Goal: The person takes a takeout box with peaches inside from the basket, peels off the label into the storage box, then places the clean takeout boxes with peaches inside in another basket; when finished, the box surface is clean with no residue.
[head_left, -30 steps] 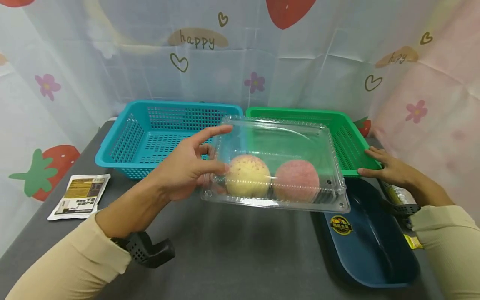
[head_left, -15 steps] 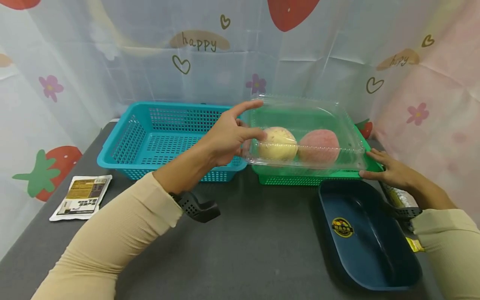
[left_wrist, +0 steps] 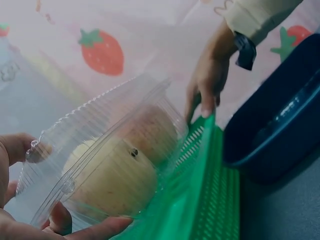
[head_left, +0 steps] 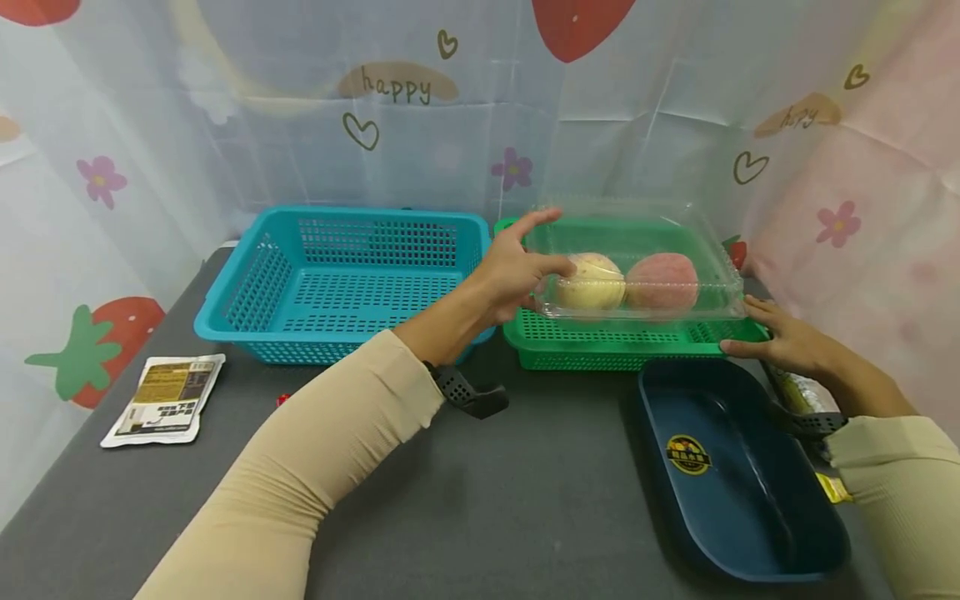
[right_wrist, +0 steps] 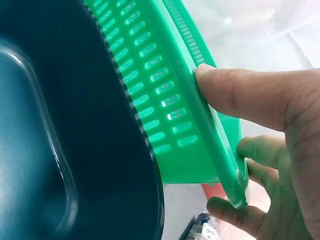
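My left hand (head_left: 517,271) grips the left end of a clear plastic clamshell box (head_left: 716,292), thumb on the near side. Inside sit two round fruits, one yellow (head_left: 596,285) and one pink (head_left: 663,283), side by side. In the head view the box overlaps the green basket (head_left: 585,357), and in the left wrist view it is tilted close over the basket's rim. My right hand (head_left: 795,343) holds the basket's near right corner. In the right wrist view its thumb presses the green rim (right_wrist: 205,107) while the other fingers curl around the outside.
A blue mesh basket (head_left: 243,287) stands left of the green one. In front of the green basket lies a navy tub (head_left: 750,500), with a silver packet (head_left: 806,392) and a yellow wrapper (head_left: 832,487) beside it. A white-and-brown pouch (head_left: 165,400) is at the left; a small red item (head_left: 282,400) shows past my sleeve.
My left hand has carried the clamshell box away from me and to the right, from in front of the baskets to over the green one. My right hand stays at the basket's corner.
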The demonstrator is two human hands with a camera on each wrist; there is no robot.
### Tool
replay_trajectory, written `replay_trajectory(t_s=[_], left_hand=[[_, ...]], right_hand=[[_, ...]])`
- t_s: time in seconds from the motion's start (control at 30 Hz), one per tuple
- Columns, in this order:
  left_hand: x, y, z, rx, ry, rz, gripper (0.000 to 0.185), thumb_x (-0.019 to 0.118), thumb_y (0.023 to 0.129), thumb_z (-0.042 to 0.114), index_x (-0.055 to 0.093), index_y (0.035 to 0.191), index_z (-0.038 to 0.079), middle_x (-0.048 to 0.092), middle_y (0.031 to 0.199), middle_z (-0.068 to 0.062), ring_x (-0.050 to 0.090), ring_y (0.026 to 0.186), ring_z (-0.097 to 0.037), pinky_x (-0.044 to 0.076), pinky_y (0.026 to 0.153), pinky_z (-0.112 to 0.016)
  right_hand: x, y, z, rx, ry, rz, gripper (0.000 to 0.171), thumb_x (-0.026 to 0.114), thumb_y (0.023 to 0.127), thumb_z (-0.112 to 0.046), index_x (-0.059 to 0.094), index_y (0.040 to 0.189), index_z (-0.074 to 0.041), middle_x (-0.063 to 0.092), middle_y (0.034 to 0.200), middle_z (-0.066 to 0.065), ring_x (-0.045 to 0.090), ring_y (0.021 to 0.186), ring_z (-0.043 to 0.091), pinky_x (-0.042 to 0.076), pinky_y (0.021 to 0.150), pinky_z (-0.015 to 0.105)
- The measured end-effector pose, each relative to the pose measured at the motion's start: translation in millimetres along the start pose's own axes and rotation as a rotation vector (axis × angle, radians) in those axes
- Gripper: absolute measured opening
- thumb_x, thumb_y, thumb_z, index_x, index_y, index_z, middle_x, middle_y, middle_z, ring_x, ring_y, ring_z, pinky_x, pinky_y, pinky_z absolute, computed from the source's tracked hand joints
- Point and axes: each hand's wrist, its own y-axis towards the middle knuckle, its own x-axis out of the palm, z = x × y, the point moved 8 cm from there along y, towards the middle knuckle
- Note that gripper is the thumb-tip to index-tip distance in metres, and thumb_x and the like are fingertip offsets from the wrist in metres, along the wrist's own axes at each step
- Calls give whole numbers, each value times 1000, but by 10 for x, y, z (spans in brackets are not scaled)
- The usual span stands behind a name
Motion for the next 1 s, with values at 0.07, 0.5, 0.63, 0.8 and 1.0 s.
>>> replay_trajectory(t_s=[0.07, 0.5, 0.63, 0.8, 1.0], left_hand=[[18, 68, -68, -12, -2, 12, 73, 68, 85, -5, 45, 143, 33, 47, 93, -11, 28, 47, -18, 36, 40, -34], [63, 329, -451, -92, 78, 61, 74, 65, 86, -7, 43, 145, 33, 31, 148, -18, 28, 43, -13, 54, 50, -46], [74, 361, -527, -122, 79, 63, 74, 62, 88, -6, 40, 147, 32, 27, 151, -18, 25, 44, -13, 51, 48, -42], [73, 393, -614, -158, 67, 66, 73, 59, 90, -6, 37, 149, 30, 34, 145, -21, 20, 43, -14, 46, 45, -40], [66, 445, -698, -202, 85, 95, 71, 59, 90, -6, 38, 147, 31, 52, 118, -18, 22, 44, -15, 40, 42, -39]], right_hand=[[-1, -2, 1, 3, -9, -5, 90, 65, 91, -29, 8, 149, 9, -2, 154, 32, -8, 138, 50, 7, 99, 74], [-24, 3, 39, 7, -64, 0, 90, 65, 90, -31, 10, 149, 9, 0, 153, 33, -4, 138, 52, 8, 99, 74], [-27, 2, 18, 10, -55, 0, 90, 65, 90, -30, 10, 149, 9, 0, 153, 33, -4, 137, 53, 8, 99, 74], [-23, 2, 4, 13, -49, -5, 90, 66, 89, -30, 11, 149, 9, 0, 153, 33, -5, 138, 52, 8, 99, 74], [-27, 6, 11, 12, -54, -4, 91, 66, 89, -30, 11, 148, 10, 1, 153, 34, -5, 137, 53, 9, 99, 74]])
